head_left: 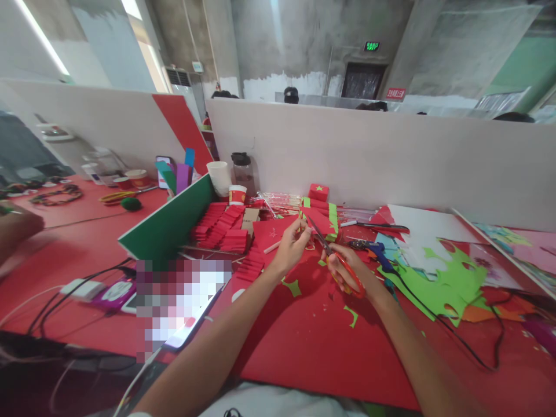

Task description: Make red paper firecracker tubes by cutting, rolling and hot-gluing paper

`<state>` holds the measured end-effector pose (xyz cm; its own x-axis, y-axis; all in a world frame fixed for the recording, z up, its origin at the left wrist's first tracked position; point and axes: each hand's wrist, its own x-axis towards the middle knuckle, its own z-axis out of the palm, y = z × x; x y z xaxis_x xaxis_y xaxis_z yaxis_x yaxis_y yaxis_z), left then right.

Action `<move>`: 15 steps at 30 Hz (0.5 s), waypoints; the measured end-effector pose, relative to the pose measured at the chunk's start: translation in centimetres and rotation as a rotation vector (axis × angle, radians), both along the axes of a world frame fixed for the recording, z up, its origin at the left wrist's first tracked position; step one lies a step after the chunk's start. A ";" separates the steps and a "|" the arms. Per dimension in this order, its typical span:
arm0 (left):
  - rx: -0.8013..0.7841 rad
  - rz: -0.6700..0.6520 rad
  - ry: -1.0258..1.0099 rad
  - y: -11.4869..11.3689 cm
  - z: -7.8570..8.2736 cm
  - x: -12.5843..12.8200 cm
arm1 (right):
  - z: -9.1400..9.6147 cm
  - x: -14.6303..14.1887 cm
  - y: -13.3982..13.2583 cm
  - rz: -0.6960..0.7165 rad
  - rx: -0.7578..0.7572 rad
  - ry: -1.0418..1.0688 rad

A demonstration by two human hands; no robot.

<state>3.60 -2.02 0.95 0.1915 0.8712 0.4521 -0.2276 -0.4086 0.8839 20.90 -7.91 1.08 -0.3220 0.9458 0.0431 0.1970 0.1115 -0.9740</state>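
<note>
At the far left edge a blurred hand [15, 229] of another person rests on the red table [313, 341], well apart from the work. Nearer the middle, a white power strip [80, 288] lies beside a screen [182, 301], and behind them a green board [169, 223] stands on edge. Just right of the board are rows of folded red paper [219, 227], with a white cup [218, 176] and a dark bottle [242, 167] against the partition behind them. The person's left hand [292, 246] is raised above the table, its fingers drawn in narrow, thumb and fingertips pinching a small slip of paper [303, 225]; the slip is too small to make out its shape. The tips of the scissors [324, 243] meet that slip, and how far the blades are parted cannot be told. The right hand [347, 267] is closed around the scissors' orange handles, fingers through the loops, just beside the left hand. Behind both hands stand red boxes with green trim [322, 209]. To the right lie a blue-handled tool [377, 252] with a black cable [438, 321], and a green sheet with cut-out holes [454, 281].
</note>
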 end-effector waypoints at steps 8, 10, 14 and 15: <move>-0.032 -0.002 0.011 0.0 0.2 -0.1 | -0.2 0.2 0.0 0.000 0.005 -0.020; -0.030 -0.007 0.026 -0.1 0.2 -0.1 | -0.1 0.3 0.0 0.007 0.011 -0.015; -0.026 -0.017 0.050 -0.2 0.2 -0.1 | 0.0 0.2 0.0 0.023 0.012 -0.003; -0.026 -0.015 0.050 -0.3 0.2 -0.1 | 0.0 0.2 0.0 0.024 0.013 0.003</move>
<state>3.53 -2.28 1.19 0.2265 0.8795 0.4185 -0.1890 -0.3818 0.9047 21.05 -7.92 1.13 -0.3445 0.9371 0.0564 0.1915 0.1290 -0.9730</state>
